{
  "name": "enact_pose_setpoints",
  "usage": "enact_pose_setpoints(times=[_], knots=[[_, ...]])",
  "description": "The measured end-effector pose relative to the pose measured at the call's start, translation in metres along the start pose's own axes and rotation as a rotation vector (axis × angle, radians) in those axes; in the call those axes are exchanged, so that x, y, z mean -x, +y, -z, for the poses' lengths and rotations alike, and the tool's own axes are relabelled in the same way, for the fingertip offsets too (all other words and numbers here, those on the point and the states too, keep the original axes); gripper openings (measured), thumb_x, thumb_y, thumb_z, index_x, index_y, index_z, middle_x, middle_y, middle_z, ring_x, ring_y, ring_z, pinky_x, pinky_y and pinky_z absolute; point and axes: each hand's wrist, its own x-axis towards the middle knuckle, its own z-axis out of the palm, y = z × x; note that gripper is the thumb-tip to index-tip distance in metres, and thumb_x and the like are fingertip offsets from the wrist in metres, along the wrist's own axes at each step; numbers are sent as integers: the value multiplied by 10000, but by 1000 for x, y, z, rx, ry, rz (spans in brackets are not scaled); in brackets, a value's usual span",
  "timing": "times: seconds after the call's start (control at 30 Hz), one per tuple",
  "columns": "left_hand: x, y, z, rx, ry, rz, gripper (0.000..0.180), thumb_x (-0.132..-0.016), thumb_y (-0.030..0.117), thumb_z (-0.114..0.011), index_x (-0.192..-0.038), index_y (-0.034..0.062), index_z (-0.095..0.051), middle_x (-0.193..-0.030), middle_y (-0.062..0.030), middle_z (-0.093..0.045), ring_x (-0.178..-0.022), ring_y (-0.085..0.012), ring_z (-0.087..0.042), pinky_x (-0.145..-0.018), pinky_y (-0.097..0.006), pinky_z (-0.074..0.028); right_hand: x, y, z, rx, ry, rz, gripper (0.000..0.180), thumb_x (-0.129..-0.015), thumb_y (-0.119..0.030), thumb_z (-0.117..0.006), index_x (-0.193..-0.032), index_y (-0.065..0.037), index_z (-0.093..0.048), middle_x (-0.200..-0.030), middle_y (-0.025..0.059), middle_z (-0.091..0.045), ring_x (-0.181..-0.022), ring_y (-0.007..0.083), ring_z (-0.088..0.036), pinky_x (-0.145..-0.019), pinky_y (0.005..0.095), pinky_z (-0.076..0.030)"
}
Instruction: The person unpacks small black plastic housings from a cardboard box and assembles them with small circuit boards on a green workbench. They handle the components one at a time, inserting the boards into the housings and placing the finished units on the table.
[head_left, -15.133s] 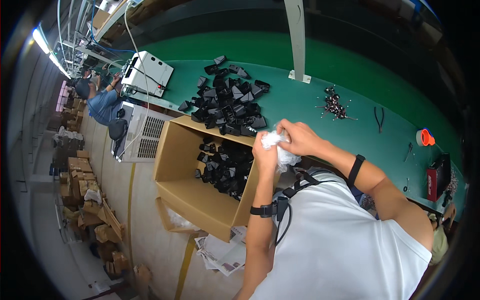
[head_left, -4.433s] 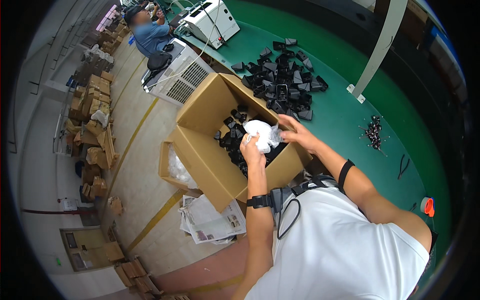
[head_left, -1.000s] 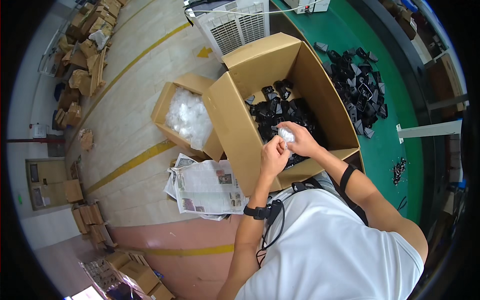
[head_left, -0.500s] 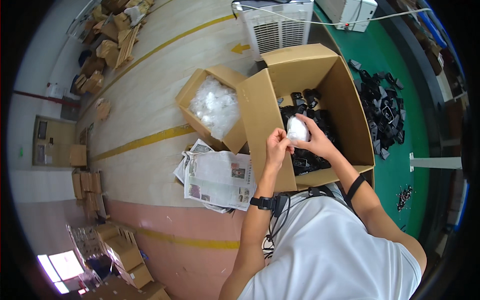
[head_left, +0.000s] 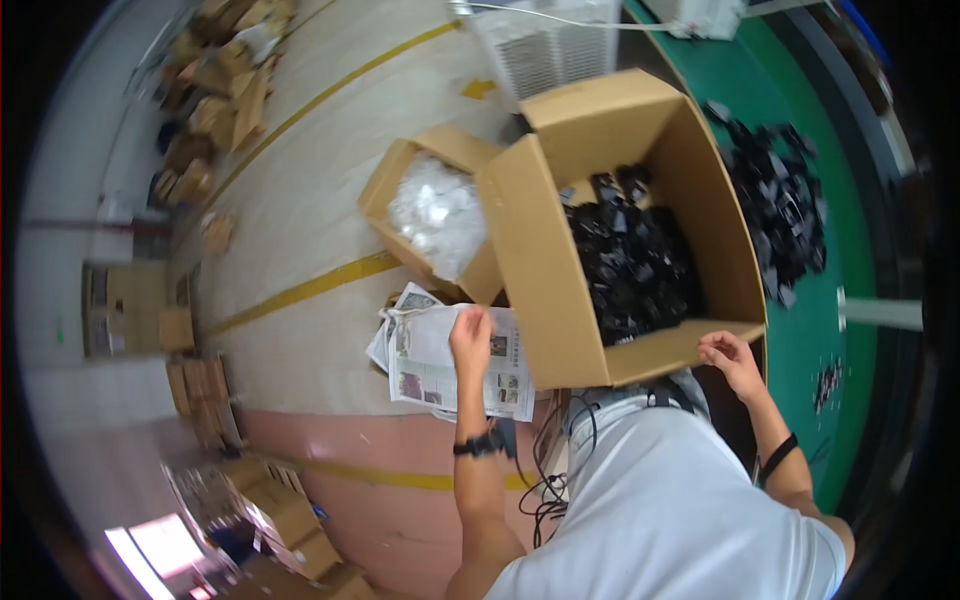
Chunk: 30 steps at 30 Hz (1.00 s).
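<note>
My left hand is closed, held over a stack of newspapers left of the large box; what its fingers hold, if anything, is hidden. At the near right corner of the large open cardboard box, my right hand has loosely bent fingers, apart and with nothing visible in them. Many small black plastic parts lie heaped inside this box. The white wrapped bundle is out of sight.
A smaller open carton holds crumpled clear plastic. More black parts are piled on the green table at right. A white vented appliance stands behind the box. Black cables hang near my waist.
Both hands have left the box: the left moved left over the newspapers, the right moved back to the near right corner. The white bundle is no longer in them. The view shifted slightly.
</note>
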Motion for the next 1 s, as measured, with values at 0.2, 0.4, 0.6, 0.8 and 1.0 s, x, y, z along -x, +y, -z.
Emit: enact_pose_setpoints(times=[0.2,0.4,0.6,0.8,1.0], knots=[[127,63,-51,-276,-511,141,90,-931,61,-630,-987,-10,-624,-747,-2,-627,-701,-52,-581,-645,-209,-478,70,-22,56,-4,145,47,197,-987,-232,-607,-1012,-39,-641,-877,14,-648,-786,97,-588,-717,265,-490],[159,129,-242,-385,-1273,-129,281,-911,67,-663,-1161,-36,-589,-987,-85,-690,-901,-156,-671,-807,-295,-536,36,-172,156,-446,303,749,270,-950,-281,-601,-766,-84,-588,-645,-13,-499,-594,96,-431,-554,261,-329],[289,113,-424,-490,-2031,-143,976,-783,279,-828,-1525,61,-232,-1353,-214,-529,-1167,-338,-578,-907,-396,-517,46,-255,224,-853,415,913,104,-844,-68,-676,-763,-4,-661,-714,90,-659,-573,138,-600,-476,269,-451],[407,88,-474,-585,-2488,-295,445,-1004,312,-516,-819,-36,-722,-795,-126,-713,-827,-261,-687,-766,-361,-509,139,-210,300,-889,567,900,62,-839,-9,-649,-786,23,-654,-757,113,-668,-596,154,-606,-524,287,-476],[443,93,-490,-652,-2579,-130,407,-1030,250,-469,-879,-37,-715,-811,-124,-723,-801,-190,-681,-792,-304,-516,267,-62,343,-790,820,877,148,-889,-136,-644,-853,5,-675,-824,67,-668,-687,128,-599,-596,247,-477]])
